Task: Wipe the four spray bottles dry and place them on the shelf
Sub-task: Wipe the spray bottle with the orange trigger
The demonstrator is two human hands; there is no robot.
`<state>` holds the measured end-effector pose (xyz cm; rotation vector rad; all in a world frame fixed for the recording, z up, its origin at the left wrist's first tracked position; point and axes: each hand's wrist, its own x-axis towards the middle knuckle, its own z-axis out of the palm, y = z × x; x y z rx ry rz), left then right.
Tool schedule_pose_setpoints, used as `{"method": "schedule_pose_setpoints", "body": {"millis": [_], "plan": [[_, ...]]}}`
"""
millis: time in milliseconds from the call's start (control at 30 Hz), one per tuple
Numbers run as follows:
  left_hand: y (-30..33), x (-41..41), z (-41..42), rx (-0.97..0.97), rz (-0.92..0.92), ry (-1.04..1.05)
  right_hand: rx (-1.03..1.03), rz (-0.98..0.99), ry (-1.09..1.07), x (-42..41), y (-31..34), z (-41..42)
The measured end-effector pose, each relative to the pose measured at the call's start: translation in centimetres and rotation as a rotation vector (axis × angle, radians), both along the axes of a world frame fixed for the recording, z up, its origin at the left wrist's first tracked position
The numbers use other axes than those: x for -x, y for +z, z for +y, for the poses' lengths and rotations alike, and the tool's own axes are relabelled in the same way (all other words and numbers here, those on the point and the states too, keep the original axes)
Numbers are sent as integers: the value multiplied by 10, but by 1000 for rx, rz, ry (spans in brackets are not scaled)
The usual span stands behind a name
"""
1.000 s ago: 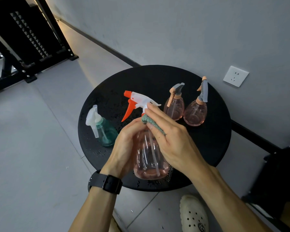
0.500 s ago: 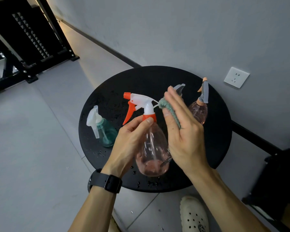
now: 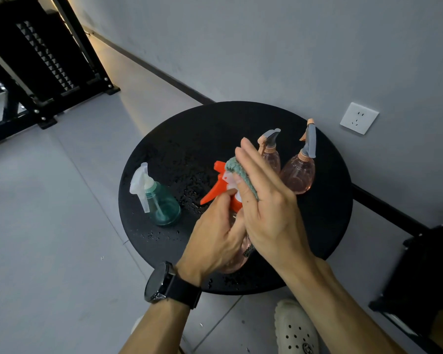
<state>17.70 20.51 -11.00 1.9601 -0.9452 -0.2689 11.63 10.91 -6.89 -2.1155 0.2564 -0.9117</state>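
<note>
My left hand [image 3: 215, 236] grips a clear pink spray bottle with an orange-and-white trigger head [image 3: 215, 190], held above the round black table [image 3: 330, 226]. My right hand [image 3: 266, 208] presses a teal cloth [image 3: 238, 172] against the bottle's head with straight fingers and the thumb tucked under the cloth. Most of the bottle's body is hidden between my hands. A green bottle with a white sprayer [image 3: 159, 200] stands at the table's left. Two small round pink bottles [image 3: 271, 157] [image 3: 298, 175] with grey-and-peach sprayers stand at the back right.
Water droplets speckle the tabletop. A black shelf frame [image 3: 44, 60] stands on the floor at the upper left. A wall socket [image 3: 359, 118] is on the grey wall. Black furniture [image 3: 425, 272] stands at the right, and a white clog [image 3: 296, 328] is below the table.
My right hand with the cloth has slid from the bottle's neck up to its trigger head, and the bottle has tilted so its head points away to the left.
</note>
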Motion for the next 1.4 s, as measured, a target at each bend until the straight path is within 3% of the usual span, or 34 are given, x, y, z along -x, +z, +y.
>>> {"method": "schedule_pose_setpoints", "body": {"millis": [300, 467, 600, 767, 1067, 1400], "plan": [[-5, -4, -4, 9, -200, -65, 98, 76, 16, 0, 3, 3], [-4, -4, 1, -14, -75, -63, 77, 188, 70, 1, 1, 1], [-2, -8, 7, -6, -8, 56, 54, 254, 72, 4, -5, -5], [0, -12, 11, -18, -5, 118, 10, 317, 39, 6, -8, -10], [7, -4, 6, -4, 46, 58, 78, 228, 15, 1, -7, 0], [17, -6, 7, 74, 225, 138, 67, 245, 14, 4, -13, -7]]}}
